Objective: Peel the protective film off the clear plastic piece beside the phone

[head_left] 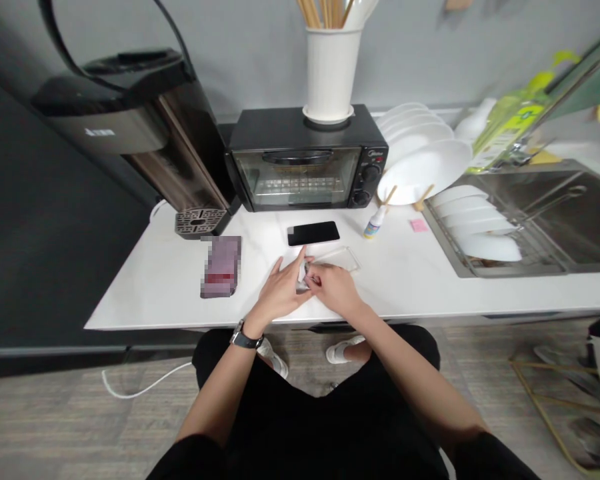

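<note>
A clear phone case (347,256) lies on the white countertop near its front edge. My left hand (280,291) spans the near-left end of the case, its thumb and index finger on either side and the other fingers spread. At that same end, the fingers of my right hand (333,288) are pinched together on a small white wad (303,270), perhaps tissue or cloth, pressed against the case. Most of the wad is hidden by the fingers. Just beyond both hands rests a black-screened phone (313,233), lying flat and touched by neither hand.
A purple pouch-like item (223,267), partly pixelated, lies left. A small white bottle (375,223) and pink sticky notes (419,225) are to the right. Behind stand a drink dispenser (145,133), a toaster oven (300,177) and racked plates (425,167). A sink (540,260) holds dishes.
</note>
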### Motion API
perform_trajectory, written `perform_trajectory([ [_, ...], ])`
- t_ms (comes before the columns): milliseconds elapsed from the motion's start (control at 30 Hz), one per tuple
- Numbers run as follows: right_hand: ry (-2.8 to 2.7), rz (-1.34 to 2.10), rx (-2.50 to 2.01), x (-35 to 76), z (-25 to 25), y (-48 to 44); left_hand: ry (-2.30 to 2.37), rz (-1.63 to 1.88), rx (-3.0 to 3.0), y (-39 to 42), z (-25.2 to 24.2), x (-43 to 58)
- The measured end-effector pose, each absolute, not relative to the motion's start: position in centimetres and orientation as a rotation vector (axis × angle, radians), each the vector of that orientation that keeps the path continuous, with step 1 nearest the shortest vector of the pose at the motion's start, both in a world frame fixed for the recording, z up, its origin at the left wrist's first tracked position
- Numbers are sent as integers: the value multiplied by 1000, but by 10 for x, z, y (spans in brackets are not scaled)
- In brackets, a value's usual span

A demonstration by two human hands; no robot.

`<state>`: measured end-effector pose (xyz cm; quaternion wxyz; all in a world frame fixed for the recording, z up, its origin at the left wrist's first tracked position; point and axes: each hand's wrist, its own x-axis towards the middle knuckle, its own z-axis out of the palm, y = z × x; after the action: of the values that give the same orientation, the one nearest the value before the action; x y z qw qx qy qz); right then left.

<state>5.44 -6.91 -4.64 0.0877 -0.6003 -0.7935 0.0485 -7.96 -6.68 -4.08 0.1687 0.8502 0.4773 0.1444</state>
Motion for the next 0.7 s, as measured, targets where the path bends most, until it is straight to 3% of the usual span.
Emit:
perform_trajectory([
  [267,-2171,-8,-2054,108,-43,-50,1343,436,2432,-66,-41,-78],
  [500,-2360,91,-1761,55,-46,-60,1355,386,2449,-68,-36,-78],
  [700,-2298,80,-1847,97,-50,-66,1354,372,2450,-68,-35,-78],
])
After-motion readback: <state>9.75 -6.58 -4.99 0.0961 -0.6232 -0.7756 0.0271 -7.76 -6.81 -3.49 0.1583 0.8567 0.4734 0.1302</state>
